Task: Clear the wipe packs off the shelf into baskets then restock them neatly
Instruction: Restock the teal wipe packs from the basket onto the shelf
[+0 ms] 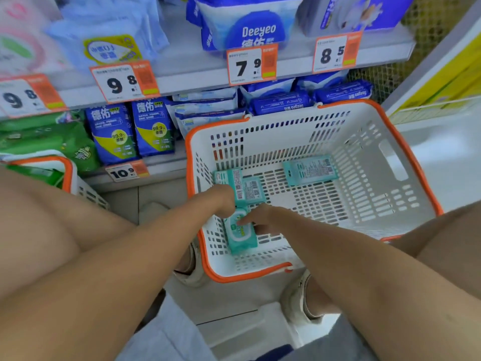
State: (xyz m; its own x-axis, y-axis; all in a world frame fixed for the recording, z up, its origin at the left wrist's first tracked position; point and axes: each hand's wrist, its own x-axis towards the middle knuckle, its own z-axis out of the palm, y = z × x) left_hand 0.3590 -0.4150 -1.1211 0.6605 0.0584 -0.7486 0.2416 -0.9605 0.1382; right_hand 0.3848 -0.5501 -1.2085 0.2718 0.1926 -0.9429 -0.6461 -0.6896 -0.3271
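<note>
Right hand (263,217): fingers curled onto the teal rectangular plastic wipe pack (240,234), face up in the white slotted plastic basket with orange rim (406,149), near-left corner. Left hand (223,199) grips the teal barcode-side packs (242,187) just beyond; how many, can't tell. Face-up pack's long axis runs toward the person, right hand nearer. One more teal pack (311,169) lies apart, mid-basket.

A shop: price tags (124,80) front shelves (182,74) of packaged goods.
</note>
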